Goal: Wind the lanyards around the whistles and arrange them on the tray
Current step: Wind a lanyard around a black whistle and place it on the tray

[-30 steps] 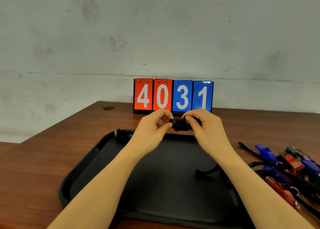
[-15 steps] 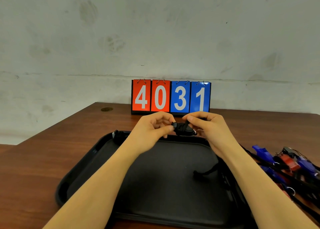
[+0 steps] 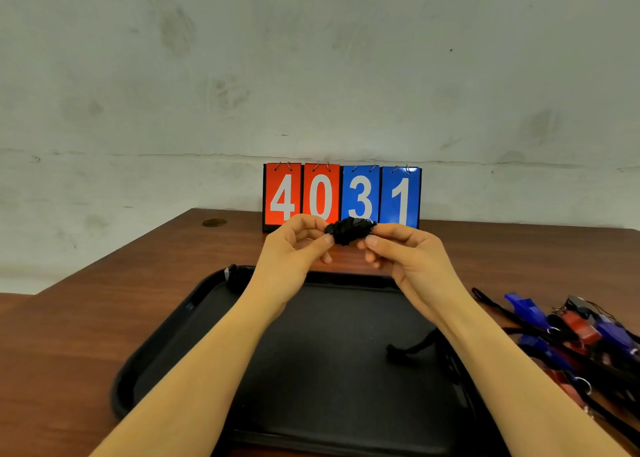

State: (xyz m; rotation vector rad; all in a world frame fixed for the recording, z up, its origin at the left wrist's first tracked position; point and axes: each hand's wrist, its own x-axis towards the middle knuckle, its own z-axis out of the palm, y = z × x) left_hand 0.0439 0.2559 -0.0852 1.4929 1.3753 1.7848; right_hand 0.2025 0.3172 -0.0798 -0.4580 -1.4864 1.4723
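Observation:
Both hands hold a black whistle wrapped in its black lanyard [image 3: 349, 230] above the far rim of the black tray [image 3: 166, 339]. My left hand [image 3: 294, 248] pinches its left end between thumb and fingers. My right hand [image 3: 401, 248] pinches its right end. Another wound black whistle [image 3: 237, 276] lies in the tray's far left corner. A loose black lanyard end [image 3: 408, 349] rests on the tray near my right forearm. A pile of blue and red whistles with black lanyards [image 3: 571, 339] lies on the table to the right of the tray.
A flip scoreboard [image 3: 341, 197] reading 4031 stands at the back of the brown wooden table [image 3: 86, 318], against a grey wall. A round cap [image 3: 214, 222] sits in the table's far left corner. The table's left edge runs diagonally.
Both hands lifted the wrapped whistle slightly higher, in front of the scoreboard's base. The fingers shifted on the bundle, which now looks more fully wound.

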